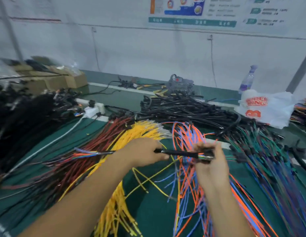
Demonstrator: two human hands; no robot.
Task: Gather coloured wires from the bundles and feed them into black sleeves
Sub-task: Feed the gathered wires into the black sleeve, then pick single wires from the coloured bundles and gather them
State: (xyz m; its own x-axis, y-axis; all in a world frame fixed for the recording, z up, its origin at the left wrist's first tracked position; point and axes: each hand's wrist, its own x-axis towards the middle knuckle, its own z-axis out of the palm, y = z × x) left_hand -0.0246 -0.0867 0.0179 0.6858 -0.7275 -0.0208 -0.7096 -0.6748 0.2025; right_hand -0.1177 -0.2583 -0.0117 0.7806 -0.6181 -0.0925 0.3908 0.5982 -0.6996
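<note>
Hands (176, 154) hold black sleeve (179, 153) with coloured wires (85, 153) inside.

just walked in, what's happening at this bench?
A person is sleeving wires. The left hand grips a black sleeve and the right hand pinches its other end. Mixed coloured wires already stick out past the left hand. Yellow and orange-blue bundles lie beneath on the green table.

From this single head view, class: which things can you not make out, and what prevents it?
- Wall poster text: too small and blurred.
- How far the wires run inside the black sleeve: the sleeve hides them.
- Right hand fingertips: motion blur.
- Yellow wire bundle, near end: cut off by the bottom edge.
</note>
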